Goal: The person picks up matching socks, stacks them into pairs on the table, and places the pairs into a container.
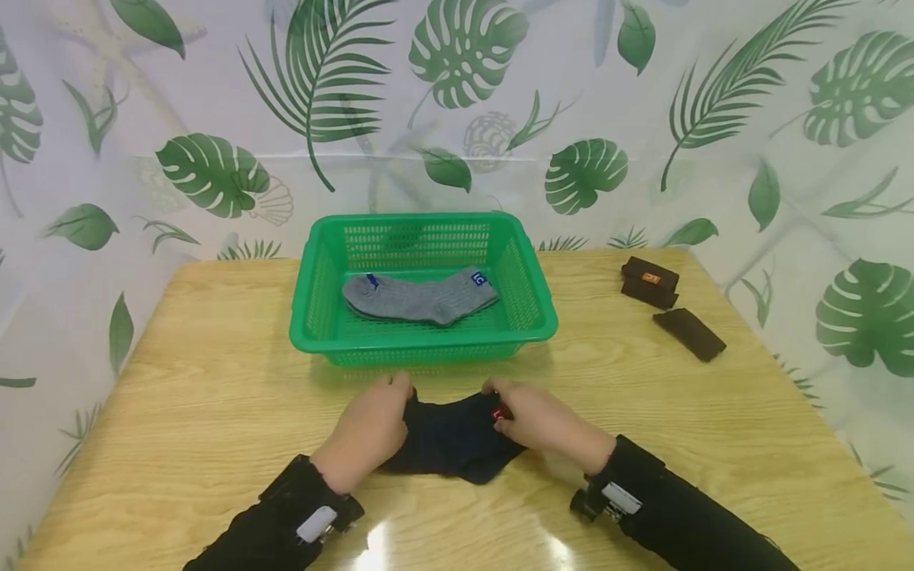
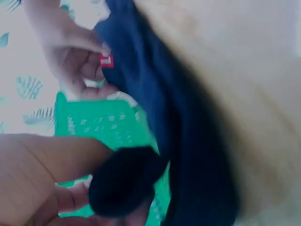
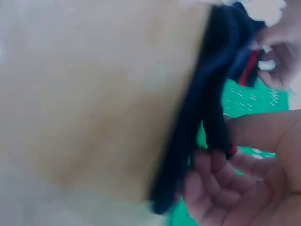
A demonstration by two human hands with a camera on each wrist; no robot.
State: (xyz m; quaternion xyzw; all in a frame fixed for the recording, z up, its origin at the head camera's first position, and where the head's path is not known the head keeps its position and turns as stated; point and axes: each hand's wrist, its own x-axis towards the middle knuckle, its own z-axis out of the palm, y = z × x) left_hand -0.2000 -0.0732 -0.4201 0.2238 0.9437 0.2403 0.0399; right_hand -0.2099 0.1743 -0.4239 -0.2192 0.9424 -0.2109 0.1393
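Both hands hold navy socks (image 1: 450, 440) with a red label, stretched sideways close over the table in front of the green basket. At the left end, my left hand (image 1: 367, 432) pinches the upper edge between thumb and fingers. My right hand (image 1: 543, 416) grips the labelled end, its thumb near the red tag. In the left wrist view a fold of the navy socks (image 2: 127, 181) sticks up between thumb and fingers. The right wrist view has the fabric (image 3: 214, 117) hanging in two layers, slightly parted near the right fingers.
Behind the hands stands a green plastic basket (image 1: 421, 346), with grey socks (image 1: 421, 300) lying flat inside. To the right on the wooden table (image 1: 214, 381) lie a folded dark brown bundle (image 1: 648, 292) with an orange label and another dark brown folded piece (image 1: 689, 333).
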